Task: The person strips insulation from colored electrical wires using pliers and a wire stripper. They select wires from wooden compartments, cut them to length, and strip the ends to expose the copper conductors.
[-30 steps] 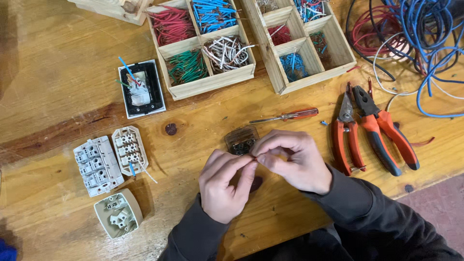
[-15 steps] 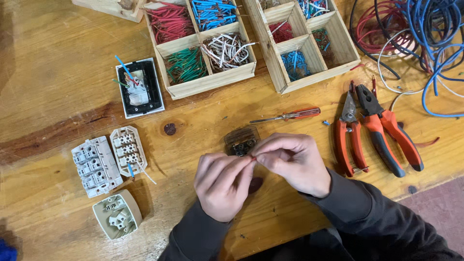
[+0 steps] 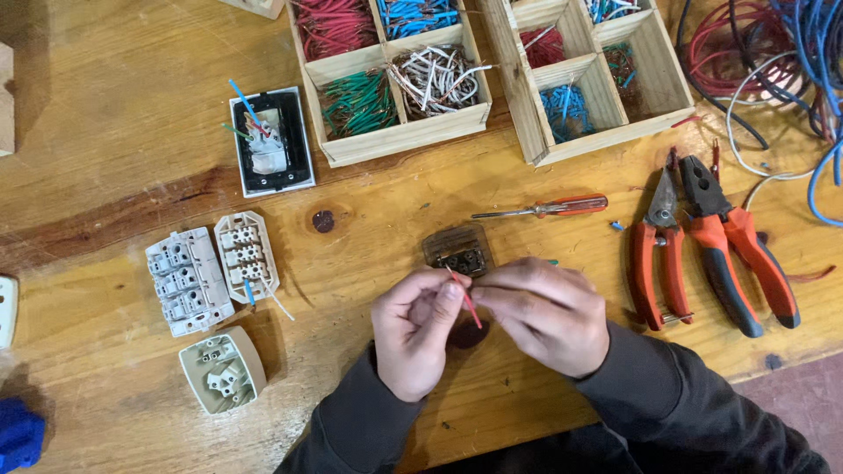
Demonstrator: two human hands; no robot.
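My left hand (image 3: 414, 330) and my right hand (image 3: 543, 311) meet over the wooden bench, both pinching a short red wire (image 3: 465, 299) between their fingertips. Just beyond the fingers lies a small brown translucent terminal part (image 3: 455, 247). A red-handled screwdriver (image 3: 549, 207) lies a little farther back. Dark sleeves cover both my forearms.
Two wooden compartment boxes (image 3: 413, 132) (image 3: 536, 136) at the back hold red, blue, green and white wire pieces. Two red-handled pliers (image 3: 654, 254) (image 3: 738, 241) lie right, below coiled cables (image 3: 773, 61). White switch modules (image 3: 189, 279), a beige socket part (image 3: 221, 370) and a black-framed switch (image 3: 270, 142) sit left.
My hands have shifted slightly toward me and the left, and the short red wire now shows between the fingertips. The view has also drifted a little.
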